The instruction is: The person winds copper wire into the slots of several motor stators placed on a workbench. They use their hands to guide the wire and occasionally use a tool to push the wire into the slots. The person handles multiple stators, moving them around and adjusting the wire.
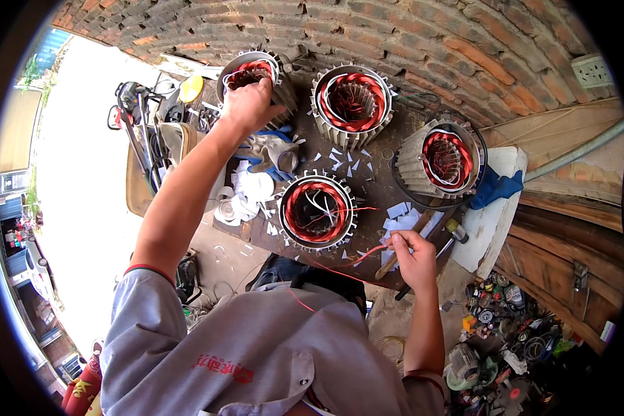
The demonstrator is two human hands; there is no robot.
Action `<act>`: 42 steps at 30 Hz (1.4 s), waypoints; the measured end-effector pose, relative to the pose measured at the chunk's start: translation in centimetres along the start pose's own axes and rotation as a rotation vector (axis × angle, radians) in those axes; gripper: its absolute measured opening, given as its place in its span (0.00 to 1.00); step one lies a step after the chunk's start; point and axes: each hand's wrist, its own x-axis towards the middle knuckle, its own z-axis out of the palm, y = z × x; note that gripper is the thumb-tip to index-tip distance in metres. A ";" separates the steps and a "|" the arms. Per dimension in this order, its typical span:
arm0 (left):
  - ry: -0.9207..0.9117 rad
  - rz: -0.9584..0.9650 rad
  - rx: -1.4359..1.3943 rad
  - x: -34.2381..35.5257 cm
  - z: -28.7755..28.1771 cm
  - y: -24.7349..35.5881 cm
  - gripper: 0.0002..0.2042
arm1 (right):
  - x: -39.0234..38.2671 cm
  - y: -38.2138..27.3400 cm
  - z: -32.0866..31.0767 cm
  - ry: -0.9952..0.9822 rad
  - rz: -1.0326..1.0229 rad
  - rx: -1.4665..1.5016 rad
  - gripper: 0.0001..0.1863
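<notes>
Near stator: a finned motor stator stands on end at the near edge of the tabletop, straight ahead of the person. Its bore shows red-brown copper windings with white leads looping out of the middle.
Thread: a thin red thread runs from this stator's side down across the person's chest.
Right hand: the right hand is just right of the near stator; its fingers are pinched shut on the end of the red thread.
Left hand: the left hand reaches far out to the back-left stator; the fingers are curled over its rim and winding, gripping it.
Other stators: a third stator stands at the back centre and a fourth, ringed by a black cable, lies tilted to the right. All four carry windings.
Progress, as I judge it: the coils are already seated in all four cores; the lacing and tidying of the leads on the near one looks unfinished, since leads hang loose and the thread is free.
Tabletop: dark, worn, and littered with white insulation-paper offcuts. Work gloves lie beside the near stator, a blue rag at the right, and a hammer under the right hand.
Room: a curved brick wall stands behind, with a wall socket. Small parts litter the floor at the right, and bright open daylight shows on the left.
</notes>
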 end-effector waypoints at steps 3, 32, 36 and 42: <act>0.032 -0.047 -0.021 -0.9 0.3 0.6 0.24 | 1.0 1.7 0.8 -0.026 0.006 0.035 0.09; 0.250 -0.244 -0.838 -25.7 2.5 1.8 0.18 | 12.1 4.9 6.9 -0.102 -0.365 -0.789 0.09; 0.191 -0.315 -0.937 -28.3 4.3 2.3 0.16 | 12.8 5.1 7.5 -0.049 -0.365 -0.784 0.10; 0.205 -0.316 -0.995 -28.7 5.6 2.2 0.17 | 12.3 5.9 7.6 -0.057 -0.365 -0.877 0.10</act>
